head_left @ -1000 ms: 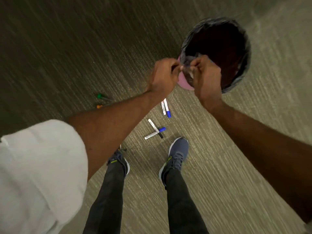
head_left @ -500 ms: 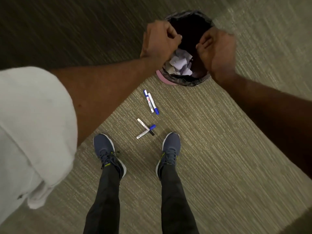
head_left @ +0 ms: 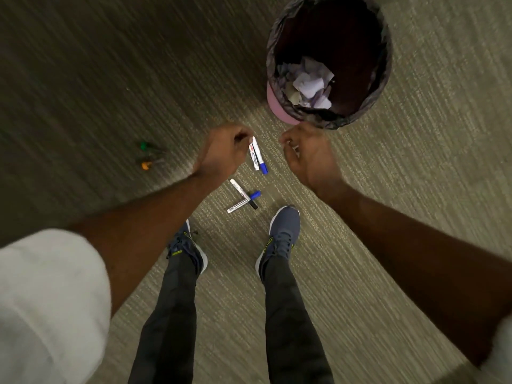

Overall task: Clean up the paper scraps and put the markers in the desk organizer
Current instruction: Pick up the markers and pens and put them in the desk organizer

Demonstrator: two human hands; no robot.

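Ribbed matt carpet (head_left: 360, 245); crinkled glossy plastic bin liner (head_left: 385, 65); crumpled paper scraps (head_left: 307, 84).

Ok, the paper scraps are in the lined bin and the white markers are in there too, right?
No. The paper scraps are in the lined bin, but the white markers lie on the carpet near the shoes; the head view shows this.

The bin's (head_left: 273, 101) far rim was cut off at the top. The green marker (head_left: 143, 146) and orange marker (head_left: 145, 165) were blurred; the left forearm (head_left: 155, 217) hid part of one shoe (head_left: 191, 250).
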